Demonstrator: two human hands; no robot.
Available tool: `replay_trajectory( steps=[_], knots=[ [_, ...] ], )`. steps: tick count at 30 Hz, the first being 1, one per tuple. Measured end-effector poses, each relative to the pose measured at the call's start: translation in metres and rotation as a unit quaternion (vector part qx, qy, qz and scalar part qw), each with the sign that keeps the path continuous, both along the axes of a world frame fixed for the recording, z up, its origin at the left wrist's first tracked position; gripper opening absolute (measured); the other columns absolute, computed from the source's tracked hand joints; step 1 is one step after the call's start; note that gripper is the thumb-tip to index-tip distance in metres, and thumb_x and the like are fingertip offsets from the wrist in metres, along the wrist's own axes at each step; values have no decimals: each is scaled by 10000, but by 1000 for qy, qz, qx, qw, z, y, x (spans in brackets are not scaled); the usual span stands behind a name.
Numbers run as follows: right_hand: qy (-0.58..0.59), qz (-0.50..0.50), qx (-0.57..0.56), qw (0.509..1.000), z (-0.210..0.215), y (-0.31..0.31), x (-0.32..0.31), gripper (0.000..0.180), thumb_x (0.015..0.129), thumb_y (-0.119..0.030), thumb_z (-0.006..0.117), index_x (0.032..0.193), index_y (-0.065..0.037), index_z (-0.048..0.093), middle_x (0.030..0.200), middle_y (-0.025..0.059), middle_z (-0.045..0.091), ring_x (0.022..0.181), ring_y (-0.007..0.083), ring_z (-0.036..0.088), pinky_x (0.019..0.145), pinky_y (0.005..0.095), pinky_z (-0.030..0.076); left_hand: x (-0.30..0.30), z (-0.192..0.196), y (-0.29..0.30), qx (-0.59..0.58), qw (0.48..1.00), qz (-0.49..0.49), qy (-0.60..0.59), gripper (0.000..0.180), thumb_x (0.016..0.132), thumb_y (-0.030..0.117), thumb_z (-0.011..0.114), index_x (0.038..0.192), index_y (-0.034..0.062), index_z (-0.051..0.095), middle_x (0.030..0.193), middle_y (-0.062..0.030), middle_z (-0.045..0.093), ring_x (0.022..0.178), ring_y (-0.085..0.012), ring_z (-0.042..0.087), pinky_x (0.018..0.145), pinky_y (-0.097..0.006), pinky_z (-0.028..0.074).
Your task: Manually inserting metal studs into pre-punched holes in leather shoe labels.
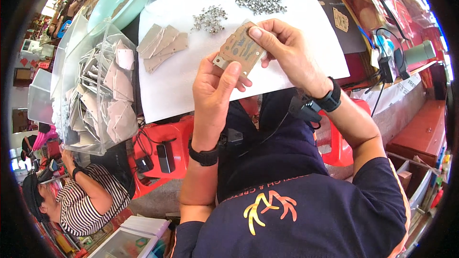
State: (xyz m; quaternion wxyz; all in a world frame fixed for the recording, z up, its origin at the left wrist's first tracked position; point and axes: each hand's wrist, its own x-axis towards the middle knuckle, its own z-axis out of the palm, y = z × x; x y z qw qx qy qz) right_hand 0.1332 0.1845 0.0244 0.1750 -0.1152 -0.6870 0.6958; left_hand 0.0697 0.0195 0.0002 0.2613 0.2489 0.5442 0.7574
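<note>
navy shirt [330, 210] below; left hand [214, 86] and right hand [289, 50] grip card [243, 48] (printed).

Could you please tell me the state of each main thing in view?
Left hand, gripping the brown card
Right hand, gripping it too
Brown card, tilted
Grey cards, loosely overlapping
Clear box, filled with grey cards
Small metal pieces, loosely heaped
Pale green basin, open

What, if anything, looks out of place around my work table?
One printed tan card lies alone on the dark surface right of the white sheet, apart from the cards you're holding. It may be a stray. Nothing looks clearly damaged.
</note>
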Motion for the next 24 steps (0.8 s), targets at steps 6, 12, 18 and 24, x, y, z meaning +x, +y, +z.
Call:
replay_trajectory(
  steps=[6,12,18,24],
  knots=[
    [2,-5,-20,1000,-2,-9,8,311,961,-224,628,1172,0,586,806,-8,632,622,27,535,540,182,464,0,4,2,13,999,33,17,285,974,144,590,1202,-15,526,948,-90,662,706,-105,621,628,-232,505],
    [1,41,76,996,3,-1,13,387,977,-175,598,1319,-18,507,844,-12,601,597,20,454,512,187,388,3,13,1,-9,999,19,41,268,1011,176,516,1200,-13,543,950,-80,662,716,-105,612,639,-241,497],
    [17,-24,-12,999,-4,-3,12,363,954,-189,636,1243,10,541,774,-17,600,567,23,486,473,188,404,3,12,2,-3,999,-5,47,377,1051,256,396,1260,-33,518,974,-110,661,748,-148,626,683,-285,506],
    [16,-50,0,999,-1,-4,12,318,954,-190,634,1192,11,570,756,-21,603,582,19,491,498,175,406,3,13,1,30,999,-14,14,405,1060,242,329,1283,-56,486,1001,-145,647,788,-187,637,716,-312,519]
  ],
)
